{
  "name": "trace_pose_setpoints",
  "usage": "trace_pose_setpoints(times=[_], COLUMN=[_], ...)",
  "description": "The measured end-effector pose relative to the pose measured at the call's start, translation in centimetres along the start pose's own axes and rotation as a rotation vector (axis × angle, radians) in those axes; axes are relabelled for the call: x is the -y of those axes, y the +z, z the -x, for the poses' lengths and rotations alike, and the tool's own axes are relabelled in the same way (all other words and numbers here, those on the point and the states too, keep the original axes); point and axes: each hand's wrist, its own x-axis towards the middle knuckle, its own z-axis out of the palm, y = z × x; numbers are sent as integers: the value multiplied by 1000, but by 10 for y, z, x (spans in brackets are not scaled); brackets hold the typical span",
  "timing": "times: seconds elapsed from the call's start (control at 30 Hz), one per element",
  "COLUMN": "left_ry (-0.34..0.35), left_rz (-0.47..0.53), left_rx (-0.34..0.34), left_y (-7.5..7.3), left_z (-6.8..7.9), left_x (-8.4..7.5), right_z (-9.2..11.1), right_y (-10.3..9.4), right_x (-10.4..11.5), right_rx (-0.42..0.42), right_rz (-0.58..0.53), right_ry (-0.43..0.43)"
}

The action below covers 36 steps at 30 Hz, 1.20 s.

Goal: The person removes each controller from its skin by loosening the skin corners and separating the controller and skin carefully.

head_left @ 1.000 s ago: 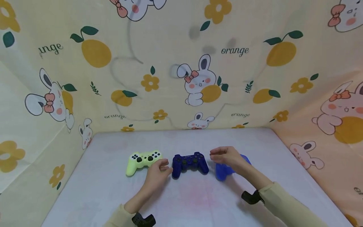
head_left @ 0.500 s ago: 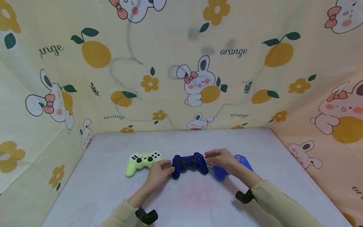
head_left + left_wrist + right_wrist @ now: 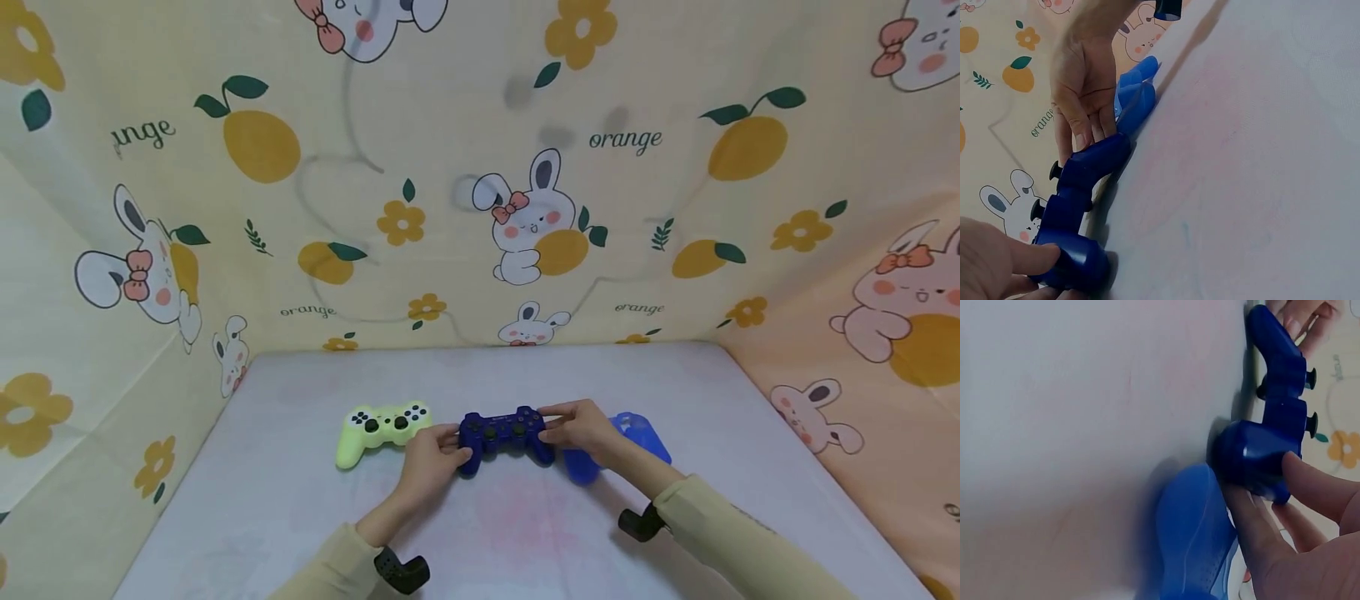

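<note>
A dark blue game controller (image 3: 502, 432) lies in the middle of the table, its sticks facing up. My left hand (image 3: 429, 463) grips its left end, thumb on top of the handle in the left wrist view. At the other end my right hand (image 3: 589, 433) pinches the controller between thumb and fingers; the right wrist view shows the fingers beside and partly under it. Left of it sits a pale yellow-green controller (image 3: 381, 427), close to my left hand. A brighter blue, controller-shaped piece (image 3: 643, 437) lies to the right, partly hidden by my right hand.
The white table (image 3: 510, 533) runs back to a cloth backdrop (image 3: 450, 167) printed with rabbits and oranges, which also rises on both sides. Each wrist carries a small black camera mount (image 3: 402, 572).
My right hand has moved left from above the brighter blue piece to the dark blue controller. My left hand has shifted slightly right, and both hands have taken hold of the controller's ends.
</note>
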Motion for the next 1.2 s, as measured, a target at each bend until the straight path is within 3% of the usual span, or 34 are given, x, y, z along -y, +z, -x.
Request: trace_pose_setpoints(times=[0.23,0.53,0.77,1.2], left_ry=[1,7,-2,43], left_rz=[-14,2,17,-78], left_rx=[-21,45,63,52], left_y=[2,-3,2,0], left_z=[-3,-1,-2,-6], left_x=[-4,-9,-7,-2], right_z=[4,24,22,20], right_y=[4,6,6,8], right_x=[4,16,12,4], right_rx=[-53,-57,-71,-118], right_rz=[15,57,96,88], right_ry=[32,40,36,29])
